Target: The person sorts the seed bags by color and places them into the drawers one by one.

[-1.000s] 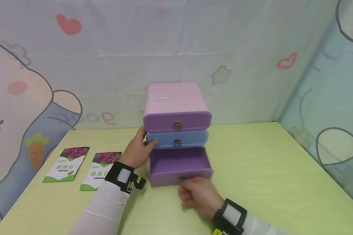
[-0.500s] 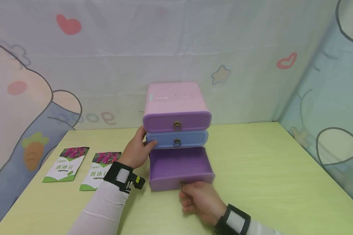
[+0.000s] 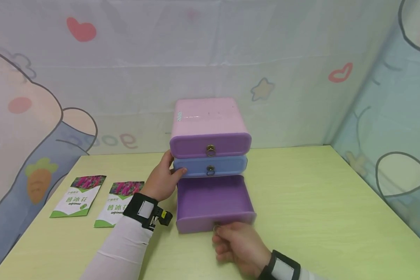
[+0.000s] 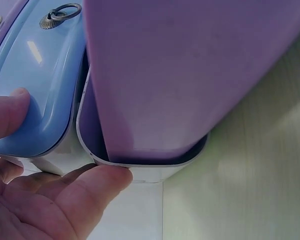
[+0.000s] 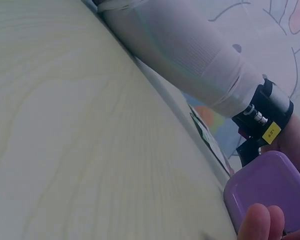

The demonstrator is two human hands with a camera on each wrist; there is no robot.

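A small three-drawer chest (image 3: 210,116) stands at the table's middle, with a pink top, a purple top drawer, a blue middle drawer (image 3: 227,165) and a purple bottom drawer (image 3: 213,202). The bottom drawer is pulled far out and looks bare inside. My left hand (image 3: 162,179) grips the chest's left side, its thumb (image 4: 10,115) on the blue drawer front (image 4: 45,75) and its fingers against the chest's frame beside the purple drawer (image 4: 190,75). My right hand (image 3: 238,243) pinches the small ring pull (image 3: 216,228) on the bottom drawer's front. In the right wrist view, only its fingertips (image 5: 260,225) and the drawer's corner (image 5: 270,190) show.
Two seed packets (image 3: 77,195) (image 3: 119,202) lie flat on the yellow-green table (image 3: 318,202), left of my left arm. Cartoon-print cloth walls close off the back and both sides. My left sleeve (image 5: 190,55) crosses the right wrist view above the tabletop (image 5: 65,150).
The bottom drawer has slid further out toward me, with my right hand drawing back on its ring pull. The left hand has kept its hold on the chest.
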